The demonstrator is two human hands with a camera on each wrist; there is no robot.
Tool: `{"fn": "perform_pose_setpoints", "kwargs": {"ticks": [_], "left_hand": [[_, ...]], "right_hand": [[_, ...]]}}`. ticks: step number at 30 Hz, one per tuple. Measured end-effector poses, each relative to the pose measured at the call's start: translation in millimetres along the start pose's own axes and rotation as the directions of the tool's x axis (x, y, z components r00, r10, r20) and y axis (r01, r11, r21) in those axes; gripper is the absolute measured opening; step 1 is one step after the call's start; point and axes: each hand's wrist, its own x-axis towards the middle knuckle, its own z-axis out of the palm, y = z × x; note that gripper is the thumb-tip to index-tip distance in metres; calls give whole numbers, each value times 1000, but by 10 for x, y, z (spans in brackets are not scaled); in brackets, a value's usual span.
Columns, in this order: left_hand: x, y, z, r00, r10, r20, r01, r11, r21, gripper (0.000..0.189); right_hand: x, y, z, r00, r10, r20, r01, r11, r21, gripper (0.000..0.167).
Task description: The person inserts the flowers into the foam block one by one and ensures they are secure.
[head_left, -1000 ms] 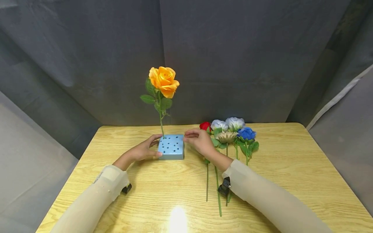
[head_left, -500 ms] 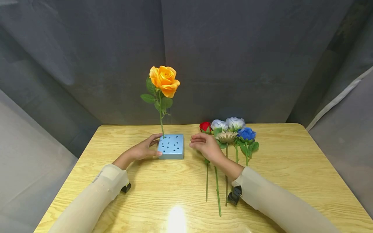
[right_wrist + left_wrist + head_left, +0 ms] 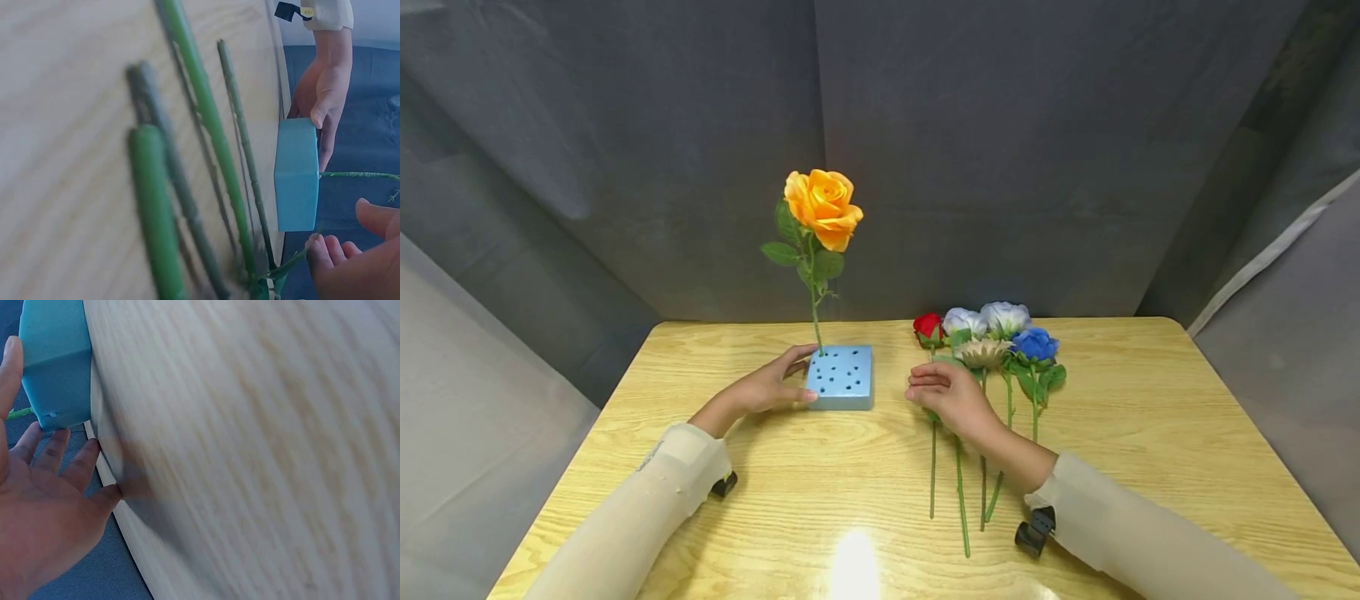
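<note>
A blue foam block with many holes in its top sits on the table, left of centre. One orange rose stands upright in its back left hole. My left hand holds the block's left side, thumb at the front corner and fingers towards the back; in the left wrist view several fingertips meet the blue block. My right hand hovers over the lying flowers, near the red rose. Its thumb and fingers are loosely bent and apart in the right wrist view, with nothing between them.
Right of the block lie two pale blue flowers, a beige flower and a blue flower. Their stems point towards the front edge of the wooden table. A grey curtain hangs behind.
My right hand has moved away from the block, to the right and nearer to me, over the lying flowers. My left hand, the block and the orange rose have stayed in place.
</note>
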Motion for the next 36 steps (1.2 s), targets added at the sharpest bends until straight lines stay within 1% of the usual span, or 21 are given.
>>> {"fn": "perform_pose_setpoints", "kwargs": {"ticks": [4,10,14,18,24,28,32,36], "left_hand": [[0,-4,-4,1000,12,2,-12,1000,-4,93],[-6,7,-7,1000,23,3,-23,1000,2,93],[-8,20,-1,1000,25,3,-25,1000,-2,94],[-7,27,4,1000,25,1,-25,1000,-6,94],[-7,29,4,1000,24,3,-24,1000,-7,94],[-13,35,0,1000,23,3,-23,1000,-4,94],[-12,21,-4,1000,18,2,-18,1000,5,94],[-7,1,-6,1000,12,3,-12,1000,20,94]], "right_hand": [[-85,24,-27,1000,24,10,-24,999,25,48],[-205,22,-45,998,54,13,-54,996,68,49],[-285,18,-59,998,58,5,-58,997,51,47],[-368,27,-72,999,52,-15,-52,999,7,46],[-498,82,-73,995,81,-64,-85,994,-61,47],[-545,105,-57,988,124,-97,-130,990,-61,45],[-562,120,-35,983,140,-118,-148,987,-63,45],[-576,134,-11,980,151,-129,-161,984,-75,48]]}}
